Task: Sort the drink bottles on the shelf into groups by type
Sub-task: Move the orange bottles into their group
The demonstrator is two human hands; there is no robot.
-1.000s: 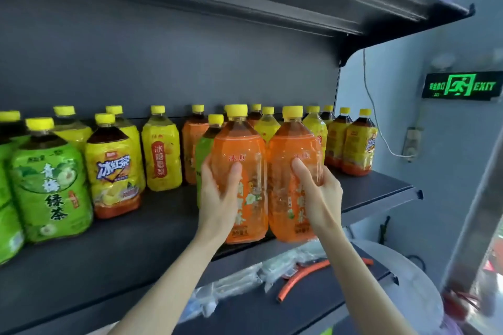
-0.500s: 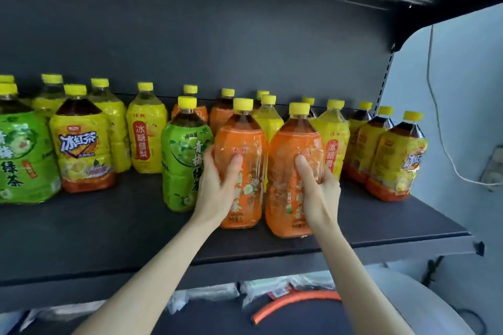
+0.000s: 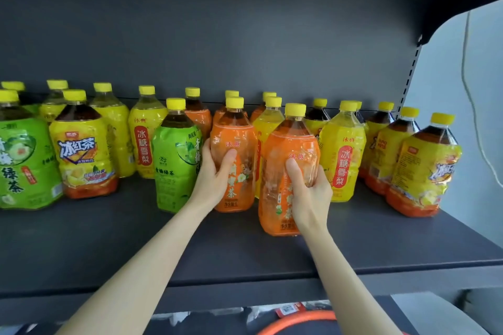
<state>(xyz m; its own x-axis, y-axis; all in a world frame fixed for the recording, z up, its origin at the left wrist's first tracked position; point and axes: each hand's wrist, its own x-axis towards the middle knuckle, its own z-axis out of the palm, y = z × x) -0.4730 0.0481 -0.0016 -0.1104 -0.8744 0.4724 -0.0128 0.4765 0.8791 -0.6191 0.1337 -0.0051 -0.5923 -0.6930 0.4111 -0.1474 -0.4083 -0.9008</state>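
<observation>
At the lower centre of the frame, the right hand (image 3: 310,197) is gripping an orange bottle (image 3: 291,144), upright on the shelf (image 3: 245,255), fingers (image 3: 294,171) curling round it. Just left and farther back, the left hand (image 3: 215,179) is gripping a second orange bottle (image 3: 236,133) beside a green bottle (image 3: 174,166). Behind them, yellow bottles (image 3: 343,149) are standing in rows.

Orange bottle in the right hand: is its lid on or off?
On. A yellow cap sits on the neck of the orange bottle that the right hand holds.
</observation>
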